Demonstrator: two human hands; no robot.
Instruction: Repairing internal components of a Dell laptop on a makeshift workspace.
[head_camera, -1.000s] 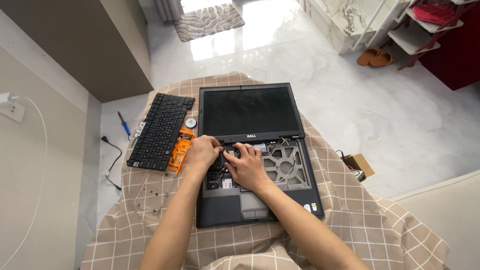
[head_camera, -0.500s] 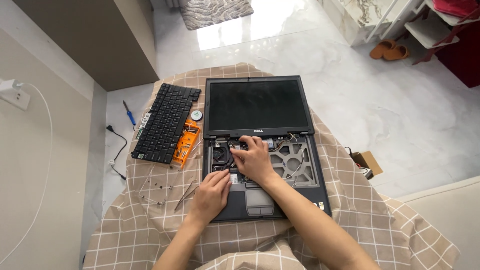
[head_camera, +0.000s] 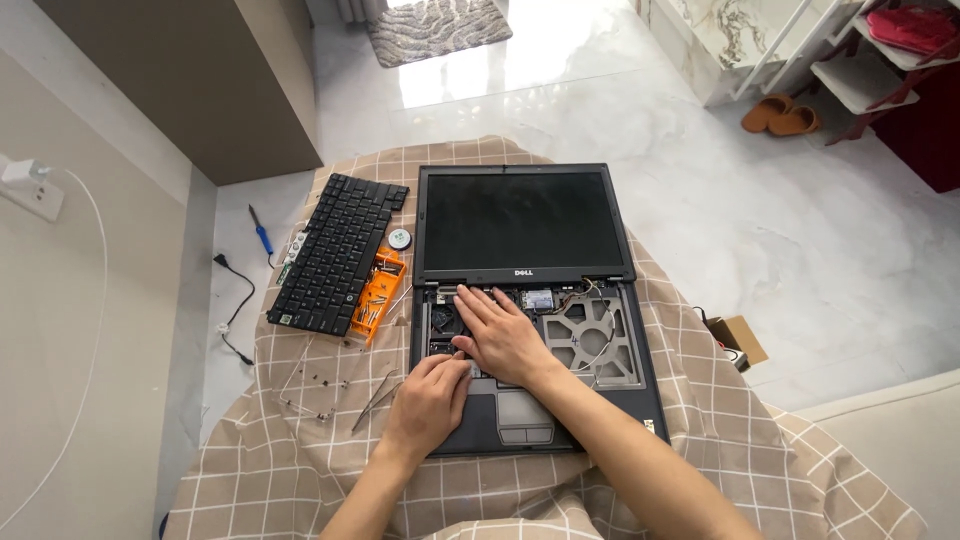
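An opened black laptop (head_camera: 520, 225) lies on a checked beige cloth (head_camera: 300, 450), its keyboard taken out so the metal frame and inner parts (head_camera: 590, 335) show. My right hand (head_camera: 500, 335) rests flat on the exposed left-middle of the base, fingers spread toward the hinge. My left hand (head_camera: 430, 400) sits just below it at the left of the palm rest, fingers curled and touching the edge of the open bay. The removed black keyboard (head_camera: 335, 255) lies to the left of the laptop.
An orange screwdriver case (head_camera: 378, 295) and a small round white disc (head_camera: 399, 238) lie between keyboard and laptop. Tweezers (head_camera: 378, 398) and small loose parts lie on the cloth at left. On the floor are a blue tool (head_camera: 260, 232), a black cable, a small cardboard box (head_camera: 737, 338).
My left hand moved down from the top of the bay to the cloth at left, then back up to the palm-rest edge. My right hand stayed on the base.
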